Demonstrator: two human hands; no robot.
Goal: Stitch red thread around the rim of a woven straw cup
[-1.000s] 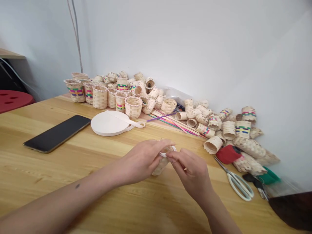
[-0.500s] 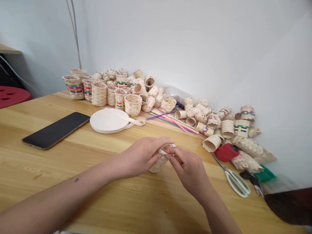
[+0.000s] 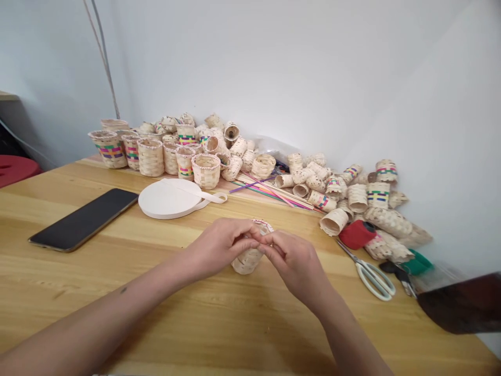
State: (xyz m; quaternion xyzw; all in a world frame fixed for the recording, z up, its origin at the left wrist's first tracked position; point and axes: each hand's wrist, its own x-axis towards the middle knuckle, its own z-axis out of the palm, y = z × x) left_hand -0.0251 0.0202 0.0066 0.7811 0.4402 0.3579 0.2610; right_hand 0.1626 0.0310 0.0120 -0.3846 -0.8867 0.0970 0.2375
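Note:
A small pale woven basket (image 3: 247, 259) with a pinkish rim sits between my two hands over the wooden table (image 3: 164, 292). My left hand (image 3: 219, 248) is wrapped round its left side, thumb and fingers pinched at the rim. Meeting it there, my right hand (image 3: 295, 263) pinches the rim from the right. Most of the basket is hidden behind my fingers.
A heap of small woven baskets (image 3: 203, 151) runs along the wall, with more baskets (image 3: 368, 203) at the right. Coloured strips (image 3: 274, 190), a white tape roll (image 3: 168, 198), a black phone (image 3: 84, 219), white-handled scissors (image 3: 370, 271) and a red object (image 3: 354, 235) lie nearby.
My hands closed in over the basket's rim and the white strip end seen earlier between my fingers no longer shows. The view has shifted slightly to the right.

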